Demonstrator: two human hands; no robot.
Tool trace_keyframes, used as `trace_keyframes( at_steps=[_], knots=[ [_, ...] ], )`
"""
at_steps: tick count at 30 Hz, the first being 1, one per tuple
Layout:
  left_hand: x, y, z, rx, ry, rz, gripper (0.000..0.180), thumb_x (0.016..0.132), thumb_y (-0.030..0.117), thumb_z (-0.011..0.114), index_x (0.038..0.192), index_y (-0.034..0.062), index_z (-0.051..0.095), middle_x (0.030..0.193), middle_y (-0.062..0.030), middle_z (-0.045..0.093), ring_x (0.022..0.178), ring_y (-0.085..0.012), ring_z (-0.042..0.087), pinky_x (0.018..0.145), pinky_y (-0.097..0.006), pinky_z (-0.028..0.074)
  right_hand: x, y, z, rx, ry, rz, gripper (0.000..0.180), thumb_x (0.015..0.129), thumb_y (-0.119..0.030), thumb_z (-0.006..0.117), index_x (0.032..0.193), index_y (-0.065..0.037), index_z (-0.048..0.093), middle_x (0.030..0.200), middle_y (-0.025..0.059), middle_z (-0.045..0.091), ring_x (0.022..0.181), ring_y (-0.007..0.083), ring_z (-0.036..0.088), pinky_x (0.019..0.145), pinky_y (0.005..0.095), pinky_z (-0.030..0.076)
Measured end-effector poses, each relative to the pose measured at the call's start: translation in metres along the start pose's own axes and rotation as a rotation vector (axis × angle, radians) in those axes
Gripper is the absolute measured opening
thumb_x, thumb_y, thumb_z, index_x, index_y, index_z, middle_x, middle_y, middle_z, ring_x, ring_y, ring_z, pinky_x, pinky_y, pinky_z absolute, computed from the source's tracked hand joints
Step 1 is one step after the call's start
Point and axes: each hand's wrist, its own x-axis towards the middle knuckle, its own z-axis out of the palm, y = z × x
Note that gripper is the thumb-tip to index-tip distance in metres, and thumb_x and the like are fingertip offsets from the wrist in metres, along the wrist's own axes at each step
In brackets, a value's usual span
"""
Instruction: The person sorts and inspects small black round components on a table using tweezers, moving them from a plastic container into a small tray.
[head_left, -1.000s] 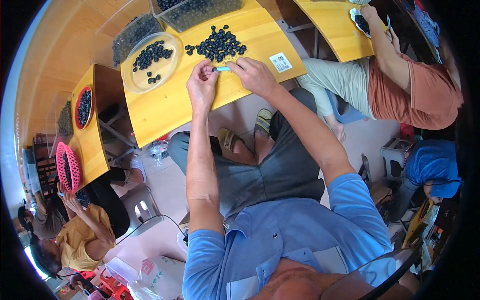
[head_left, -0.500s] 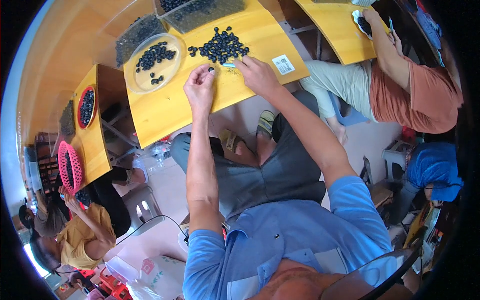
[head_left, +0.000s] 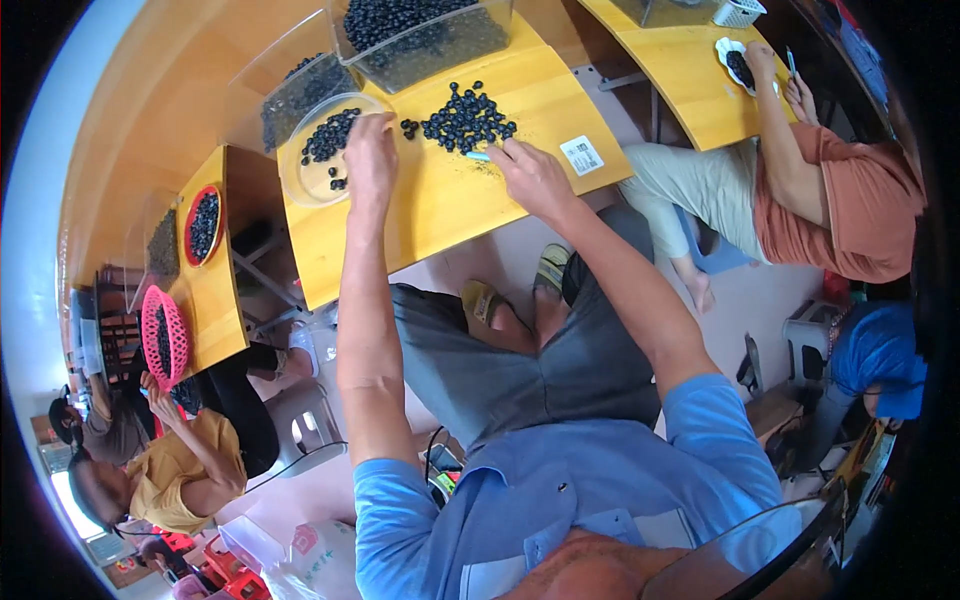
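My left hand is over the right side of a shallow round clear dish holding small black round pieces. Its fingers bend downward and the tips are hidden, so I cannot see whether anything is between them. In my right hand is a thin light-blue tool, its end pointing left at the near edge of a loose pile of the same black pieces. A few of these pieces lie apart, between the pile and the dish. Dark crumbs are scattered below the pile.
Behind the pile, a large clear bin is filled with black pieces; another clear bin stands left of it. A white label lies on the yellow table. People work at tables left and right, with a pink basket on the left.
My left hand has moved up and left from the front of the pile to the dish; it earlier pinched one black piece. My right hand still holds the tool by the pile. The view has shifted slightly.
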Motion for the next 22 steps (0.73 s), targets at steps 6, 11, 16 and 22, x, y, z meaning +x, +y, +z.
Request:
trace_keyframes(
  at_steps=[6,11,16,22],
  knots=[
    [-0.028,0.010,0.050,0.137,-0.134,0.025,0.034,0.094,-0.001,0.056,0.127,-0.0041,0.066,0.132,-0.0285,0.064,0.123,-0.0438,0.062,0.108,-0.046,0.051,0.004,-0.001,0.005,-0.024,0.046,-0.008,0.023,0.089,-0.009,0.059,0.110,-0.007,0.068,0.093,0.0094,0.064,0.089,0.0293,0.071,0.072,0.0444,0.059],
    [-0.038,0.042,0.038,0.099,-0.246,-0.201,0.029,0.097,0.001,0.056,0.123,-0.0016,0.069,0.125,-0.0255,0.068,0.115,-0.0425,0.067,0.101,-0.046,0.054,0.001,0.004,0.004,-0.016,0.006,-0.005,0.029,0.085,-0.003,0.061,0.113,-0.004,0.067,0.090,0.0101,0.062,0.086,0.0289,0.070,0.071,0.0429,0.059],
    [-0.041,0.034,0.035,0.108,-0.144,-0.084,0.024,0.095,0.001,0.058,0.114,-0.0005,0.073,0.117,-0.0234,0.070,0.107,-0.0411,0.069,0.095,-0.047,0.056,0.004,-0.001,-0.001,-0.010,0.013,-0.014,0.029,0.085,-0.003,0.060,0.112,-0.005,0.069,0.090,0.0098,0.062,0.086,0.0290,0.070,0.070,0.0429,0.059],
    [-0.048,0.018,0.025,0.161,-0.231,-0.159,0.023,0.093,0.002,0.061,0.109,0.0008,0.077,0.105,-0.0248,0.072,0.103,-0.0405,0.070,0.094,-0.046,0.056,0.010,-0.012,0.010,-0.008,-0.019,-0.014,0.031,0.083,-0.004,0.063,0.113,-0.005,0.073,0.093,0.0099,0.065,0.089,0.0281,0.072,0.073,0.0404,0.061]
  ],
)
